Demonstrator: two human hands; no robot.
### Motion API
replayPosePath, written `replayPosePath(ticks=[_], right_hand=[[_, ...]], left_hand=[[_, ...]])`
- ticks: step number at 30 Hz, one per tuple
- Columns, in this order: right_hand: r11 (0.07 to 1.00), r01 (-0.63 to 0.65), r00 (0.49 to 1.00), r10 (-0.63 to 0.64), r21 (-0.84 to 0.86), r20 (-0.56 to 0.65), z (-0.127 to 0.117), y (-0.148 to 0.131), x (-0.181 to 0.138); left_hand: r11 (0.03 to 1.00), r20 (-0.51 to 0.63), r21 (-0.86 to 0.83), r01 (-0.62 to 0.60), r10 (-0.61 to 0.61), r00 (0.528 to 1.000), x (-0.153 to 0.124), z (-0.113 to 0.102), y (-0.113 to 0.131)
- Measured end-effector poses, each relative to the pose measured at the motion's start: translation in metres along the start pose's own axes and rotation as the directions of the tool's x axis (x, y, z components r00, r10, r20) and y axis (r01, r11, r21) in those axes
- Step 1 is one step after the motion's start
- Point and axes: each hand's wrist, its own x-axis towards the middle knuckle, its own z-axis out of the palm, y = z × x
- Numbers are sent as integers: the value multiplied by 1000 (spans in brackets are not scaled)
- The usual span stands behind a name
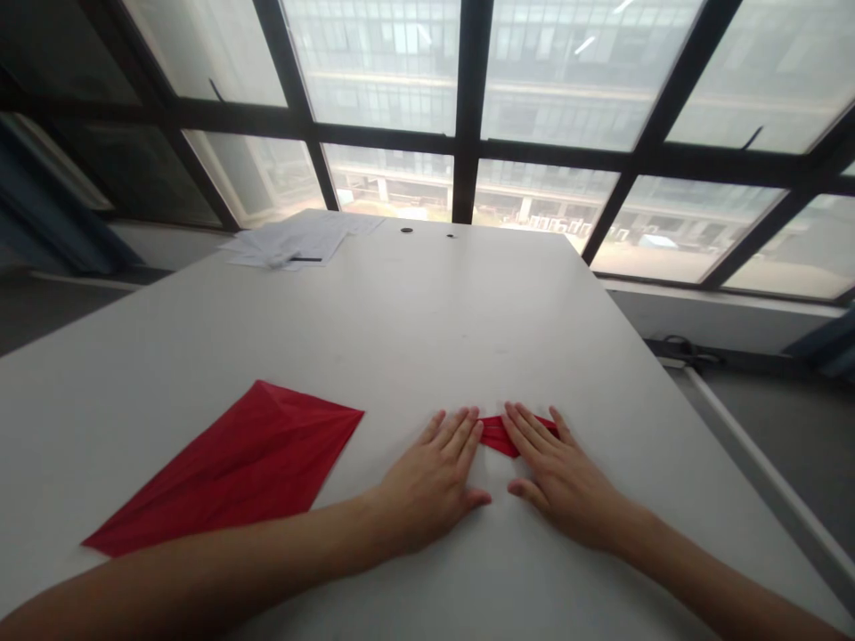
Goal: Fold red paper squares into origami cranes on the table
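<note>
A small folded piece of red cloth or thin sheet (498,435) lies on the white table, partly covered by my hands. My left hand (434,481) lies flat at its left end, fingertips pointing away from me and thumb out to the right. Across its right part rests my right hand (561,481), open, with fingers stretched over the red material. To the left, a larger red sheet (247,454) is spread in a kite-like shape with creases. My left forearm passes over its near edge and hides part of it.
The white table (468,303) stretches toward large framed windows. Several papers (294,239) with a dark pen-like stick (305,259) lie at its far left. Two small dark items sit near the far edge. Cables (688,352) are beyond the right edge.
</note>
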Motion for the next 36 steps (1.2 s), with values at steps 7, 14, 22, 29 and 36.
replayPosePath(ticks=[7,14,22,29,36], right_hand=[[991,-83,996,86,106,-24,-6,-9,5],[989,-46,990,65,144,-129,-10,-6,9],[973,-89,967,136,214,-215,-9,2,13],[873,-249,941,320,420,-107,-23,-2,14],[672,-288,915,403,682,-10,-41,0,16]], left_hand=[[994,-38,-15,-112,111,993,17,-16,-32],[973,-9,60,-225,225,974,19,-22,-33],[952,-137,-307,-9,-34,990,22,-6,-33],[786,-167,-602,140,-295,941,26,1,-33],[500,-103,-860,103,-367,925,31,-8,-33]])
